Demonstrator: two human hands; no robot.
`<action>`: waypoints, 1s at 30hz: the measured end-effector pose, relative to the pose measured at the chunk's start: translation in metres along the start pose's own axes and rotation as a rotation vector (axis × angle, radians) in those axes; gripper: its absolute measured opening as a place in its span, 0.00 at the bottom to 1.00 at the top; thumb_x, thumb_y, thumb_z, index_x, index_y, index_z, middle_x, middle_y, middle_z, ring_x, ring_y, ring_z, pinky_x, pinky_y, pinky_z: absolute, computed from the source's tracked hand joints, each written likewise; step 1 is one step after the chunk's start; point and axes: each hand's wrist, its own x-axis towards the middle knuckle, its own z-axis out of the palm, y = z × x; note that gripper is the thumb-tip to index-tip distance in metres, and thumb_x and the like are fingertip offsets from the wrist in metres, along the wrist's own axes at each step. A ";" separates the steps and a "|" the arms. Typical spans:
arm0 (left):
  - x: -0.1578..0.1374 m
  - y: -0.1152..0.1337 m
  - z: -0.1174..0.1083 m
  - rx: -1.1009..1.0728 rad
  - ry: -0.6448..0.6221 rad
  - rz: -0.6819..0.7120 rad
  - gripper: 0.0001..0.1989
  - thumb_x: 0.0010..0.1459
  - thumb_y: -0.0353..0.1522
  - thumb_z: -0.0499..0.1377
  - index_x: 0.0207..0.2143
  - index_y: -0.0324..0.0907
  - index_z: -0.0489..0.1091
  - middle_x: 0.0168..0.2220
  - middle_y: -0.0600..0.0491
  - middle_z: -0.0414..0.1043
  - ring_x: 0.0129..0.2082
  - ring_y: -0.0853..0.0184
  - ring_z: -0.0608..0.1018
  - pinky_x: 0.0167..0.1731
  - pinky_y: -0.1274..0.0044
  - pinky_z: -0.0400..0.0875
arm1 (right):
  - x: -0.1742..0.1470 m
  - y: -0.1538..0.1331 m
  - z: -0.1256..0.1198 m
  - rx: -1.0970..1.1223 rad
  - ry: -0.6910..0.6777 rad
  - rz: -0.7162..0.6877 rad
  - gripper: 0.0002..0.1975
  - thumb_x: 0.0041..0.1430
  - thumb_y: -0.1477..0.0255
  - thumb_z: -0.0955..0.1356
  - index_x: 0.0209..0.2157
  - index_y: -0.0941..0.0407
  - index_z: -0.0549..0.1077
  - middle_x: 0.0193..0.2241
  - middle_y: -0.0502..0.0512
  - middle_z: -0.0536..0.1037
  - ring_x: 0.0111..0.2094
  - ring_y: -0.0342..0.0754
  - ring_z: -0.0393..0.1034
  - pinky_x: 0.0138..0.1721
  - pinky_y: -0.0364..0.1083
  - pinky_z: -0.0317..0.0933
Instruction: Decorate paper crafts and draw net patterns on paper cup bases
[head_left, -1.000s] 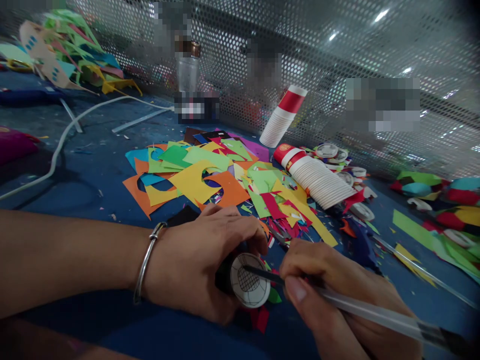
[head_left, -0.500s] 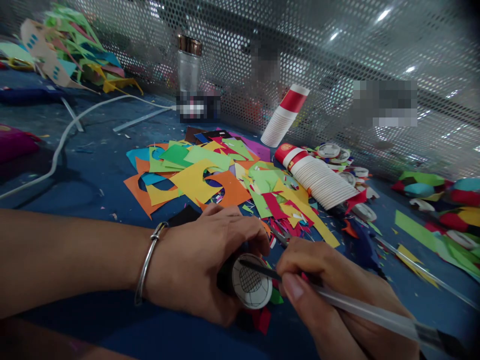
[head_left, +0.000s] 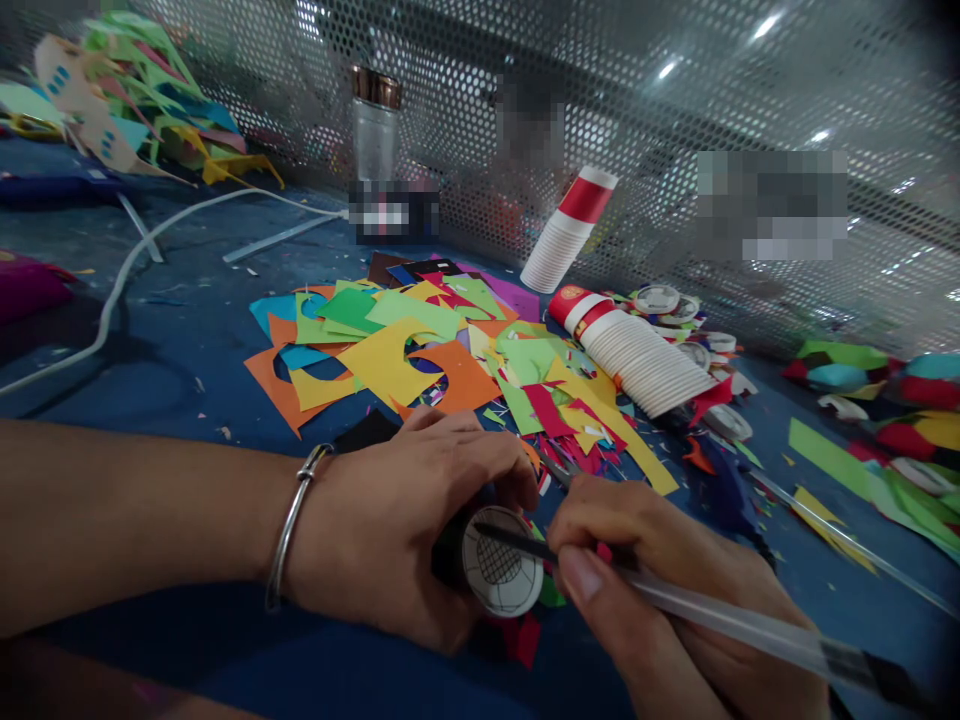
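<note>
We keep left hand (head_left: 397,525) clamped round the paper cup (head_left: 499,562) lying at counter's (head_left: 187,330) 6 o'clock edge, right hand (head_left: 660,590) pinching pen (head_left: 720,622) w/ tip on cup base; short, light strokes, cup steady.

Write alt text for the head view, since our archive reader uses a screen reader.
A left hand with a metal bracelet steadies a paper cup on its side while the right hand draws a grid on its base with a pen. Behind lie coloured paper scraps and stacked cups.
</note>
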 end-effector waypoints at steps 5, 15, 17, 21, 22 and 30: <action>0.001 -0.002 -0.002 -0.006 -0.012 0.024 0.25 0.43 0.34 0.69 0.44 0.45 0.68 0.41 0.56 0.73 0.42 0.60 0.73 0.52 0.64 0.62 | 0.002 0.001 0.002 0.000 0.002 0.004 0.07 0.62 0.76 0.65 0.31 0.52 0.71 0.21 0.45 0.74 0.16 0.39 0.62 0.18 0.42 0.58; 0.001 0.001 -0.002 -0.027 -0.011 0.006 0.24 0.41 0.31 0.68 0.44 0.45 0.68 0.40 0.57 0.72 0.42 0.60 0.72 0.48 0.64 0.60 | 0.000 0.001 -0.001 0.064 0.037 0.009 0.08 0.60 0.78 0.64 0.30 0.51 0.70 0.21 0.43 0.72 0.16 0.39 0.63 0.23 0.43 0.63; 0.001 0.001 -0.002 -0.031 -0.010 0.008 0.25 0.40 0.31 0.68 0.44 0.45 0.68 0.40 0.56 0.72 0.42 0.60 0.72 0.48 0.64 0.61 | 0.001 0.001 -0.001 0.071 0.022 -0.001 0.07 0.60 0.77 0.64 0.30 0.51 0.70 0.21 0.43 0.73 0.18 0.39 0.65 0.22 0.42 0.62; 0.001 -0.003 -0.001 -0.050 0.006 0.027 0.25 0.41 0.31 0.68 0.44 0.45 0.68 0.40 0.56 0.72 0.43 0.60 0.72 0.49 0.63 0.61 | 0.003 0.000 -0.001 0.042 -0.026 -0.005 0.08 0.62 0.78 0.64 0.31 0.52 0.70 0.22 0.44 0.75 0.18 0.39 0.65 0.18 0.42 0.57; 0.001 -0.004 0.000 -0.054 0.008 0.033 0.25 0.41 0.32 0.68 0.44 0.45 0.68 0.40 0.56 0.72 0.43 0.60 0.73 0.50 0.63 0.61 | 0.003 0.000 0.000 0.030 -0.025 -0.006 0.08 0.62 0.78 0.64 0.31 0.52 0.71 0.23 0.45 0.75 0.18 0.39 0.64 0.18 0.42 0.56; 0.001 -0.002 -0.002 -0.053 -0.003 0.015 0.24 0.42 0.32 0.69 0.43 0.44 0.69 0.41 0.56 0.71 0.44 0.61 0.72 0.51 0.64 0.59 | -0.001 0.002 0.001 0.030 0.004 -0.012 0.08 0.63 0.76 0.64 0.30 0.52 0.70 0.23 0.42 0.74 0.17 0.36 0.63 0.20 0.39 0.59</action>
